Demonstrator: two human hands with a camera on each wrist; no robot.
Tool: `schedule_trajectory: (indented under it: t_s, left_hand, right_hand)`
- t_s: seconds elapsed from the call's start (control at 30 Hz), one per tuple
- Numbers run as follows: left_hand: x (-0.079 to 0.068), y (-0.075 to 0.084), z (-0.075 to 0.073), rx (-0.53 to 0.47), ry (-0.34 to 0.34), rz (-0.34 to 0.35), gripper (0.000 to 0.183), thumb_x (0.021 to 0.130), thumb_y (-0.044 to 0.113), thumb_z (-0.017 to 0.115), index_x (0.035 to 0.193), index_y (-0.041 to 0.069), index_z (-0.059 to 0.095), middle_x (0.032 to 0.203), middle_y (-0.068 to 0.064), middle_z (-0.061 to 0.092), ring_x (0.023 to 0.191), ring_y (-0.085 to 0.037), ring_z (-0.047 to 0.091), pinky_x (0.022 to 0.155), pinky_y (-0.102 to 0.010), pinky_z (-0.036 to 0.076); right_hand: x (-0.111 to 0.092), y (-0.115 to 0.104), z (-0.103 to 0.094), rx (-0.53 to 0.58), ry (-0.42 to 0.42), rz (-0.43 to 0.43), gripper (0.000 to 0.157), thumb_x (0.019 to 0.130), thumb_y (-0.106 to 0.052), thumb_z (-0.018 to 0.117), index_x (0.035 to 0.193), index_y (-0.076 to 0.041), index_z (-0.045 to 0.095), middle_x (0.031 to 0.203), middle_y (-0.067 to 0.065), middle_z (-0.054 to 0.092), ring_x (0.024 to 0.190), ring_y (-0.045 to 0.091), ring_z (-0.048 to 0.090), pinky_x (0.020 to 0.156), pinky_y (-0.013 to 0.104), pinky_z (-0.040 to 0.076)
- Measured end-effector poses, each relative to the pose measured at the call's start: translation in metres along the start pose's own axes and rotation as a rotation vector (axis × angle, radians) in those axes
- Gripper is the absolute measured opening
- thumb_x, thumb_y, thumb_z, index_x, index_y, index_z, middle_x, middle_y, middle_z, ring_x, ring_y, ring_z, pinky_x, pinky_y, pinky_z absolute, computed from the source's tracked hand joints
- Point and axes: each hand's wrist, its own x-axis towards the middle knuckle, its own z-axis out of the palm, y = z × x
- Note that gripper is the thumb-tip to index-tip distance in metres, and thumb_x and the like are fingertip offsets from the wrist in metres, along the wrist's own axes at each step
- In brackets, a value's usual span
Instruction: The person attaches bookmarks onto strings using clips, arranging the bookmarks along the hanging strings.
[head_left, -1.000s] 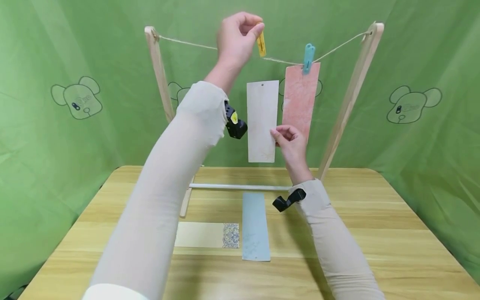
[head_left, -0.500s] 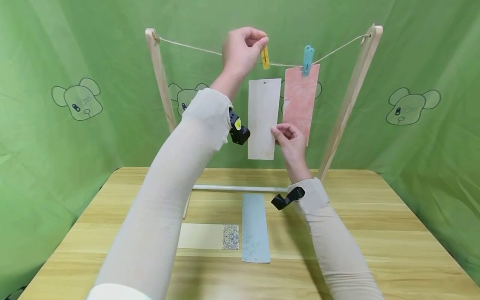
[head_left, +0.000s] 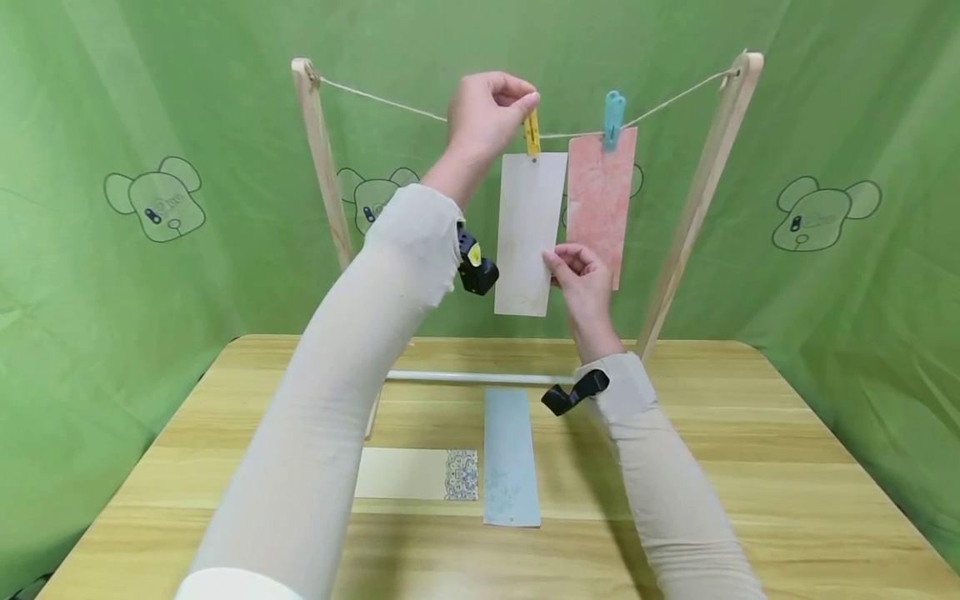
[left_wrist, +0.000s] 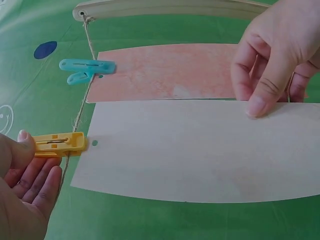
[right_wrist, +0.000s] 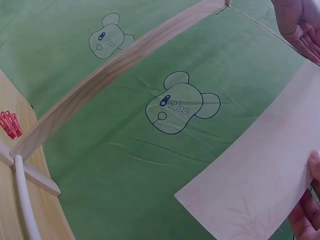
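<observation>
Between thumb and fingers, my left hand [head_left: 486, 115] pinches a yellow clothespin [head_left: 532, 135] at the string [head_left: 382, 98]. The clothespin's tip meets the top edge of a white paper card [head_left: 528, 237], just above its small punched hole [left_wrist: 94, 143]. My right hand [head_left: 590, 292] pinches that card by its right edge, a bit below mid-height, and keeps it upright. Faint bamboo leaves show at its lower end in the right wrist view. Just right of it, a pink card [head_left: 606, 204] hangs from the string under a blue clothespin [head_left: 613, 121].
Wooden posts [head_left: 324, 158] carry the string, joined low by a white rod [head_left: 480, 377]. On the table [head_left: 750, 467] lie a light blue card [head_left: 512, 458] and a cream card [head_left: 405, 473] with a blue lace pattern. Red clothespins [right_wrist: 11, 124] show in the right wrist view.
My left hand has come down with the yellow clothespin, from above the string to the card's top. The white card has risen slightly and shifted a little right in my right hand.
</observation>
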Motion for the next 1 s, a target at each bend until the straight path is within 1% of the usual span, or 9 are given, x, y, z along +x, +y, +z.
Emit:
schedule_trajectory:
  t_s: [0.2, 0.33, 0.5, 0.6, 0.73, 0.87, 1.0]
  left_hand:
    - [0.001, 0.001, 0.0, 0.037, -0.003, 0.008, 0.015, 0.087, 0.021, 0.069, 0.099, 0.013, 0.071, 0.092, 0.004, 0.066, 0.081, -0.005, 0.056, 0.069, -0.014, 0.046]
    - [0.001, 0.001, 0.001, 0.052, -0.017, 0.018, 0.015, 0.087, 0.02, 0.069, 0.099, 0.012, 0.071, 0.093, 0.003, 0.067, 0.081, -0.006, 0.056, 0.069, -0.014, 0.046]
    - [0.001, 0.0, 0.0, 0.026, -0.05, -0.018, 0.015, 0.087, 0.019, 0.068, 0.1, 0.012, 0.07, 0.096, 0.003, 0.067, 0.083, -0.006, 0.057, 0.071, -0.014, 0.047]
    - [0.0, 0.001, -0.001, 0.021, -0.068, -0.028, 0.016, 0.087, 0.019, 0.068, 0.101, 0.012, 0.07, 0.098, 0.002, 0.068, 0.084, -0.006, 0.057, 0.072, -0.014, 0.047]
    - [-0.001, 0.003, -0.001, 0.037, -0.094, -0.023, 0.018, 0.088, 0.02, 0.067, 0.103, 0.011, 0.071, 0.101, 0.001, 0.068, 0.084, -0.007, 0.058, 0.072, -0.015, 0.048]
    - [-0.001, 0.005, -0.001, 0.047, -0.124, -0.033, 0.022, 0.089, 0.022, 0.067, 0.108, 0.011, 0.07, 0.107, 0.001, 0.067, 0.089, -0.008, 0.059, 0.076, -0.015, 0.048]
    - [0.0, 0.006, -0.003, 0.018, -0.146, -0.033, 0.026, 0.089, 0.023, 0.067, 0.112, 0.011, 0.068, 0.113, 0.001, 0.066, 0.096, -0.01, 0.06, 0.08, -0.015, 0.048]
  right_hand:
    - [0.003, -0.005, 0.003, 0.009, -0.002, -0.011, 0.011, 0.08, -0.005, 0.073, 0.08, -0.014, 0.066, 0.071, -0.003, 0.063, 0.064, 0.008, 0.055, 0.059, 0.019, 0.05]
    - [0.004, -0.009, 0.005, 0.018, -0.01, -0.017, 0.011, 0.08, -0.005, 0.073, 0.08, -0.014, 0.066, 0.072, -0.003, 0.063, 0.064, 0.008, 0.056, 0.059, 0.019, 0.051]
    - [0.003, -0.011, 0.006, 0.027, -0.028, -0.022, 0.011, 0.081, -0.005, 0.073, 0.079, -0.012, 0.065, 0.072, -0.003, 0.063, 0.065, 0.009, 0.056, 0.059, 0.018, 0.052]
    - [0.003, -0.012, 0.005, 0.027, -0.034, -0.029, 0.011, 0.081, -0.005, 0.073, 0.079, -0.012, 0.065, 0.071, -0.003, 0.063, 0.064, 0.009, 0.056, 0.058, 0.018, 0.051]
    - [0.003, -0.011, 0.005, 0.026, -0.034, -0.032, 0.01, 0.081, -0.006, 0.073, 0.079, -0.012, 0.065, 0.07, -0.003, 0.063, 0.064, 0.009, 0.056, 0.057, 0.018, 0.051]
    - [0.004, -0.01, 0.005, 0.038, -0.029, -0.038, 0.012, 0.081, -0.004, 0.072, 0.078, -0.013, 0.065, 0.07, -0.003, 0.063, 0.063, 0.009, 0.056, 0.056, 0.018, 0.051]
    - [0.005, -0.01, 0.009, 0.053, -0.024, -0.046, 0.014, 0.081, -0.002, 0.072, 0.076, -0.014, 0.065, 0.068, -0.003, 0.063, 0.061, 0.008, 0.057, 0.055, 0.019, 0.051]
